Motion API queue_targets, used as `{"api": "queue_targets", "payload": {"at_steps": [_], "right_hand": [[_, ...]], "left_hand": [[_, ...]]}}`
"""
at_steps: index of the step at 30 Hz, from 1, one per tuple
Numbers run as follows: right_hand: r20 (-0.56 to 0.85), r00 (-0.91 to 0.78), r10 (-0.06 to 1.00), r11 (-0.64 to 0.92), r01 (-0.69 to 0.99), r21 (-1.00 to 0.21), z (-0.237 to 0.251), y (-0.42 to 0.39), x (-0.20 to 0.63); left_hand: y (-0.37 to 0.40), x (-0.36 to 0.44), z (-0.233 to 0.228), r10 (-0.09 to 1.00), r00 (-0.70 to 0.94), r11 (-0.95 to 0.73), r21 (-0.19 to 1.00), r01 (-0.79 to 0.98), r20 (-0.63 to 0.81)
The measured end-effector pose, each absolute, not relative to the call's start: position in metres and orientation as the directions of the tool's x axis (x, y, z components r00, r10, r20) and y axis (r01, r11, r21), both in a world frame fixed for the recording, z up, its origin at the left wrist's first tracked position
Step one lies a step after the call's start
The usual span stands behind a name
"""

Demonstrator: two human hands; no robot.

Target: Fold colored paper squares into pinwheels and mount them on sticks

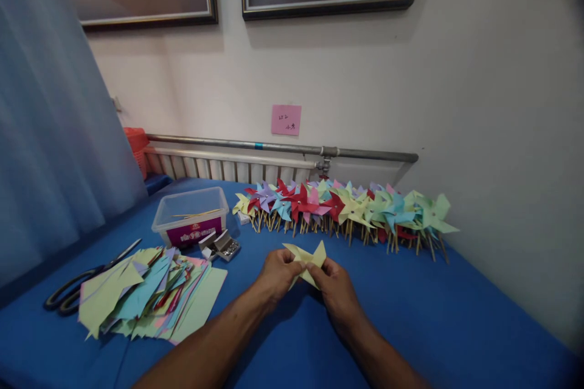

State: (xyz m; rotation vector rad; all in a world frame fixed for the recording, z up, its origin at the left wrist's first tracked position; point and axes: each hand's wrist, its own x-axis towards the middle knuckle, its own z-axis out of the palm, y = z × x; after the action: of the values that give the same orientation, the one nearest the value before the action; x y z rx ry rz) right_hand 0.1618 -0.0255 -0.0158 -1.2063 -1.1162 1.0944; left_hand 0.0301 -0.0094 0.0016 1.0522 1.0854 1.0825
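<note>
A pale yellow paper pinwheel [314, 253], its corners folded in toward the middle, is held just above the blue cloth. My left hand [279, 272] grips it from the left, thumb pressed near its centre. From the other side my right hand [335, 285] pinches it, its thumb meeting the left one. Whether a pin sits under the thumbs is hidden. To the left lies a stack of cut coloured paper sheets [150, 298]. Behind the stack, small open boxes of metal pins [227, 247] rest by a clear plastic tub [189, 203] with thin wooden sticks [196, 215] inside.
Many finished pinwheels on sticks [342, 206] lie in a long row at the back right. Black-handled scissors [86, 279] lie at the left. A radiator [228, 167] and pipe [283, 147] run along the wall behind. A blue curtain [55, 109] hangs at left.
</note>
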Motion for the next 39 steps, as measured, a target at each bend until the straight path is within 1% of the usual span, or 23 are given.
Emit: {"api": "queue_targets", "payload": {"at_steps": [4, 8, 17, 28, 34, 39], "right_hand": [[0.042, 0.142, 0.989, 0.044, -0.017, -0.999, -0.0191, -0.0227, 0.1626], [0.028, 0.136, 0.99, 0.034, -0.043, -0.998, -0.0171, -0.0243, 0.1644], [0.04, 0.143, 0.989, 0.042, -0.007, -0.999, -0.0181, -0.0228, 0.1646], [0.014, 0.111, 0.994, 0.019, -0.038, -0.999, -0.0154, -0.0237, 0.164], [0.015, 0.108, 0.994, 0.013, 0.023, -1.0, -0.0192, -0.0229, 0.165], [-0.003, 0.102, 0.995, 0.0, -0.036, -0.999, -0.0234, -0.0199, 0.1645]], "left_hand": [[-0.0082, 0.0301, -0.0003, 0.978, 0.134, 0.18, 0.97, -0.165, -0.158], [-0.0073, 0.0295, -0.0002, 0.976, 0.137, 0.196, 0.963, -0.188, -0.172], [-0.0065, 0.0307, -0.0017, 0.984, 0.082, 0.165, 0.979, -0.124, -0.155], [-0.0068, 0.0296, 0.0014, 0.976, 0.122, 0.196, 0.969, -0.15, -0.179], [-0.005, 0.0297, -0.0045, 0.983, 0.119, 0.154, 0.983, -0.101, -0.142], [-0.0055, 0.0299, -0.0037, 0.979, 0.118, 0.182, 0.975, -0.127, -0.167]]}}
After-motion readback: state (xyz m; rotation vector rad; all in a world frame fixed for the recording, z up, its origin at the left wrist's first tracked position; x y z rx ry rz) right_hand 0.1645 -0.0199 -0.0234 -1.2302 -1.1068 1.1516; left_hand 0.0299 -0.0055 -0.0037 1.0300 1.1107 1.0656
